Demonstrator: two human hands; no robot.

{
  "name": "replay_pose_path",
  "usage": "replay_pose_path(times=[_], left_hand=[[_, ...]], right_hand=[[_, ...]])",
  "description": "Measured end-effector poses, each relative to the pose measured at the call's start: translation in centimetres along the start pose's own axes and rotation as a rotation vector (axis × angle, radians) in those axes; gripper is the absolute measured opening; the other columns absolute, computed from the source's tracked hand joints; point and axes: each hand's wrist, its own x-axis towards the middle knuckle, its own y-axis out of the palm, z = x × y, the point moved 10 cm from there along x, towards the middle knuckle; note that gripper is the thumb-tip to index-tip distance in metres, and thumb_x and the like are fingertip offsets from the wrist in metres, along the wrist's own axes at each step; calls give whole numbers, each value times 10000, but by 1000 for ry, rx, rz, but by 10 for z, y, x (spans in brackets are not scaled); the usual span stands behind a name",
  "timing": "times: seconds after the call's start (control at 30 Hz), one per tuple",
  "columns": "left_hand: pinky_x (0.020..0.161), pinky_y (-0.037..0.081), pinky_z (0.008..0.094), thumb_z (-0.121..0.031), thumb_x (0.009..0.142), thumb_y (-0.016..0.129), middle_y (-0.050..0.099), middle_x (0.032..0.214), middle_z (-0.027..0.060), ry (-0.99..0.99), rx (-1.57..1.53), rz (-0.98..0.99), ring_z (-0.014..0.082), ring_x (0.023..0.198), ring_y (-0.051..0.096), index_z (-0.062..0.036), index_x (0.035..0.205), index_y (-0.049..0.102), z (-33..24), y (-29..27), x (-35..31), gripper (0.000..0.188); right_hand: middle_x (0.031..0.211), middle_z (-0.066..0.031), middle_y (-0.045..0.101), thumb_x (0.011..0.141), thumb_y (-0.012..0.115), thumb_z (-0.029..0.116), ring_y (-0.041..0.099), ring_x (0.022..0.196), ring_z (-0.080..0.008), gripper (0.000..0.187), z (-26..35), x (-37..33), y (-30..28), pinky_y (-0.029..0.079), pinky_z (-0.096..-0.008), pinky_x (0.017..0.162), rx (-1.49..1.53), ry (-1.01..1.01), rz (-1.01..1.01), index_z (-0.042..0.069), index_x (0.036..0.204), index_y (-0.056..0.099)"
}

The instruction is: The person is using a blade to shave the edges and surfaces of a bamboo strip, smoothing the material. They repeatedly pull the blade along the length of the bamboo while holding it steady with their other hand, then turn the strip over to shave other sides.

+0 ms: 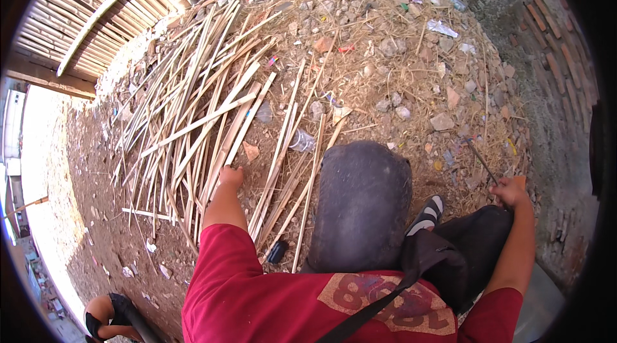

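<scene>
My left hand [231, 177] is closed at the near end of a pale bamboo strip [252, 118], on the right side of a heap of strips [186, 112]. The strip slants away from my fingers along the ground. Off to the right, beside my bent knee, my right hand [509, 193] is wrapped round a knife. Its thin dark blade [481, 160] points up and left over the rubble, and most of the handle is hidden in my fist. Several more strips [279, 163] lie between my left arm and a dark rounded block [363, 205] in front of me.
A rough brick wall [553, 92] rises at the right, and a bamboo slat wall [83, 22] at the far left. Stones, straw and litter cover the ground [379, 79]. A small black object [277, 252] lies near my left arm. Another person's limb [106, 317] shows at lower left.
</scene>
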Motion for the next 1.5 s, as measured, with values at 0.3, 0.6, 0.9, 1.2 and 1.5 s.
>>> replay_pose_path(times=[0.3, 0.6, 0.9, 1.2, 1.5], left_hand=[[1110, 426, 522, -377, 906, 686, 494, 1484, 162, -141, 116, 74, 352, 1390, 469, -120, 1448, 510, -6, -3, -26, 626], [1083, 453, 505, -342, 968, 590, 524, 1451, 157, -169, 211, 100, 337, 1379, 484, -103, 1412, 519, -18, 8, -85, 509], [961, 487, 556, -332, 994, 513, 635, 1242, 286, 37, -159, -310, 478, 1133, 615, -19, 1320, 541, -14, -7, -126, 452], [884, 503, 568, -547, 975, 558, 702, 1039, 305, 36, -105, -199, 485, 1004, 670, 23, 1053, 674, -13, -42, -198, 587], [937, 469, 580, -433, 1029, 504, 662, 1103, 266, 193, 274, -591, 465, 1032, 643, -23, 1106, 645, -70, -118, -293, 441]], right_hand=[[688, -36, 584, 868, 778, 207, 556, 540, -154, 264, 12, -9, 5, 447, -346, 486, 0, 36, -2, 57, 991, 599], [679, -40, 602, 871, 785, 217, 564, 526, -155, 283, 2, 0, 0, 446, -344, 482, 12, 4, 4, 49, 1017, 608], [682, -65, 624, 846, 820, 229, 593, 537, -173, 587, -13, 8, -5, 466, -352, 486, 37, -41, -3, -34, 1306, 567], [872, -141, 715, 739, 878, 266, 686, 722, -259, 724, 9, -11, -16, 548, -426, 680, -101, -304, -45, -13, 1339, 583], [923, -230, 698, 745, 720, 235, 690, 920, -393, 458, 43, -78, -63, 541, -475, 821, 10, -688, -368, 8, 1139, 665]])
